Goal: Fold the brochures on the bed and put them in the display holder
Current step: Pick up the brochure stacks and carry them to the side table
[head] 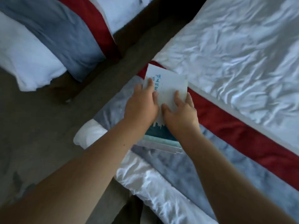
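Brochure (169, 84) white, blue lettering, teal skyline | left grip (142, 102), right grip (181, 113) spread flat, pressing it

Right of the brochure (169, 85) the white sheet (234, 62) lies open; left of it, bare floor (48, 126); the left hand (142, 104) and right hand (182, 112) block its near side.

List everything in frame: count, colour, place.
brochure: 1, white with blue print and a teal skyline, on the near bed's grey runner
display holder: 1, clear, at the brochure's near end, partly hidden
near bed: 1, white sheet, red band, grey runner, right
second bed: 1, same colours, upper left
floor: 1, brown, between the beds
left hand: 1, flat on the brochure
right hand: 1, flat on the brochure beside it
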